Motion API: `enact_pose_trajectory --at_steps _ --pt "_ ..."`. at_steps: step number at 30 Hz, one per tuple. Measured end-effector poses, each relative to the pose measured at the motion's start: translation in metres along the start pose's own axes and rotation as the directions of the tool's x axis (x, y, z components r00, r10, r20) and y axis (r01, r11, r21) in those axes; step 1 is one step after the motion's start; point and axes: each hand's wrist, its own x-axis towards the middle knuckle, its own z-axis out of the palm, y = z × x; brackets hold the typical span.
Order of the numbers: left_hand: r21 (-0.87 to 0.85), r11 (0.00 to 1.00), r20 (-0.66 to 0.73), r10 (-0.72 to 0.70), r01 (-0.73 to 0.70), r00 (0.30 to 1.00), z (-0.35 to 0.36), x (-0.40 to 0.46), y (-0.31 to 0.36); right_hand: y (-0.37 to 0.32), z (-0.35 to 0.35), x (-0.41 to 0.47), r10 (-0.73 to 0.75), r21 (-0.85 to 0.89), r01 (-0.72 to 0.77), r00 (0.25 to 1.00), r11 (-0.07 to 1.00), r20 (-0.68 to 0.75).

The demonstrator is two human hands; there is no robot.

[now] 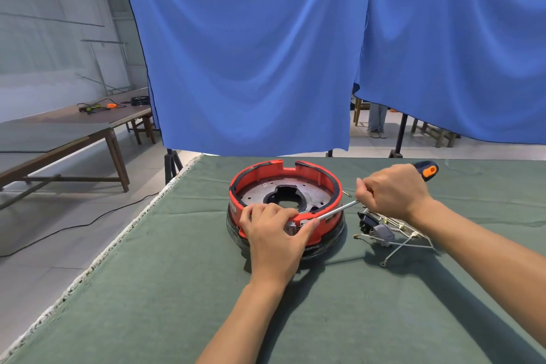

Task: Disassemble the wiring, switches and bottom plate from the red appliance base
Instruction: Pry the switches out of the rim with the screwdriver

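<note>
The red appliance base [322, 174] stands on the green table cloth [177, 289], open side up. Inside it lies the grey metal bottom plate [257, 193] with a dark central hole. My left hand [274, 233] grips the near rim of the base and pinches a small grey switch part [291, 228] there. My right hand [393, 190] is closed on a screwdriver [427, 169] with a blue and orange handle. Its metal shaft [335, 211] slants down to the near rim beside my left fingers. A loose bundle of white wiring with switches [390, 230] lies right of the base.
Blue curtains [266, 53] hang right behind the table's far edge on black stands. The cloth's frayed left edge [97, 257] runs diagonally. Long wooden tables [74, 133] with tools stand at far left. A black cable [74, 226] crosses the floor. A person's legs [376, 121] show beyond the curtain.
</note>
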Motion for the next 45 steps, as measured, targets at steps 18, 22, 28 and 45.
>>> enact_pose_trajectory --at_steps 18,22,28,45 --pt "0.099 0.995 0.113 -0.022 0.011 0.993 -0.01 -0.004 0.003 -0.017 -0.036 -0.053 0.246 -0.108 -0.244 0.969 0.964 0.008" --pt "0.119 0.993 0.143 -0.017 0.0 0.99 -0.015 -0.005 0.006 -0.031 -0.034 -0.061 0.299 -0.08 -0.298 0.954 0.951 0.006" --pt "0.127 0.992 0.156 -0.028 0.008 0.987 -0.017 -0.006 0.008 -0.038 -0.029 -0.067 0.314 -0.078 -0.314 0.949 0.946 -0.01" --pt "0.132 0.99 0.14 -0.058 0.039 0.988 -0.015 -0.007 0.009 -0.047 -0.035 -0.071 0.353 -0.104 -0.343 0.929 0.934 0.112"
